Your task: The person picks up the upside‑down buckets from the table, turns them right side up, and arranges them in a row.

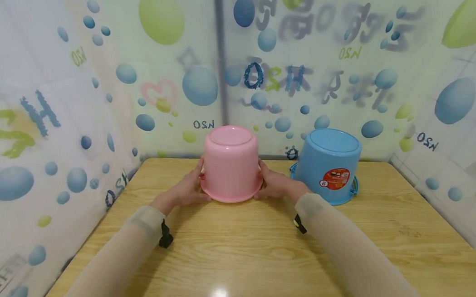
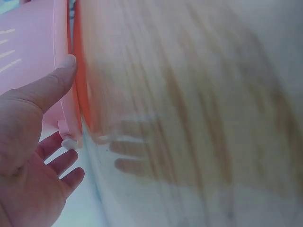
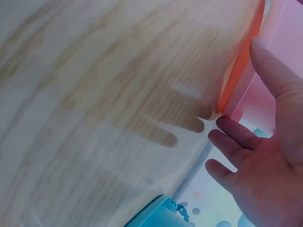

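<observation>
A pink bucket (image 1: 232,167) stands upside down near the back of the table, its base facing up. My left hand (image 1: 189,185) holds it at the left of its rim, and my right hand (image 1: 274,180) holds the opposite side. In the left wrist view, the thumb (image 2: 61,78) lies on the rim while the other fingers reach around the side. The right wrist view likewise has the thumb (image 3: 267,61) against the rim. A bright orange strip (image 3: 242,61) shows between rim and tabletop. The inside of the bucket is hidden.
To the right, a blue bucket (image 1: 330,161) with a red round label is also upside down, close to my right forearm. The wooden table (image 1: 236,253) meets patterned curtains (image 1: 169,89) at its back and sides.
</observation>
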Demonstrator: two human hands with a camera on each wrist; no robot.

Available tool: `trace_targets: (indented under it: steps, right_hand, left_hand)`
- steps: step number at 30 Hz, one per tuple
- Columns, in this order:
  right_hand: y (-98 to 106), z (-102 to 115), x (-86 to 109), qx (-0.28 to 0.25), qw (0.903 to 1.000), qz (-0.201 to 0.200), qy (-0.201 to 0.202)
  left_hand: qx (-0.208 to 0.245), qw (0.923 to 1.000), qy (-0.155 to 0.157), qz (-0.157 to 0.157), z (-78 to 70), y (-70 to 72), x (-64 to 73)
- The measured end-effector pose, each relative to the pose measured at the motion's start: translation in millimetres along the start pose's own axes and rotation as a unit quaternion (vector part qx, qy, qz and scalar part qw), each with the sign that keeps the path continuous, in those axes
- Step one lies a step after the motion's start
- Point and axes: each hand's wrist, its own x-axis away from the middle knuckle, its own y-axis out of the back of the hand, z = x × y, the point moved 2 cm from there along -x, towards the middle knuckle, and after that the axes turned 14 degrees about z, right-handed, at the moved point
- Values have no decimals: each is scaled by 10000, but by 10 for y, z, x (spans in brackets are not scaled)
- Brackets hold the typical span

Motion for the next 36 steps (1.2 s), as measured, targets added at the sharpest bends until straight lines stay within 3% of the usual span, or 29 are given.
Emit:
trace_targets:
  steps: [4,8,13,19,24,29,36]
  right_hand:
    - [8,9,45,-138,9998,-34,171]
    - [23,-11,91,-437,9981,-12,428]
    - [58,-47,128,-673,9948,9,766]
    - [123,-76,188,-509,9969,-153,578]
    - [132,-69,261,-527,9965,-284,583]
    - [123,-77,320,-636,9946,-389,716]
    - [138,-89,364,-1029,9895,-225,986]
  left_hand:
    - [96,9995,294,61,-208,55,85]
    - [109,9990,430,57,-271,66,119]
    - [348,9991,223,-45,-304,80,151]
    - [773,9968,177,-69,-322,112,201]
    - [892,9957,250,-11,-317,126,242]
    - [1007,9949,110,13,-353,160,282]
    - [1107,9938,43,-5,-392,193,330]
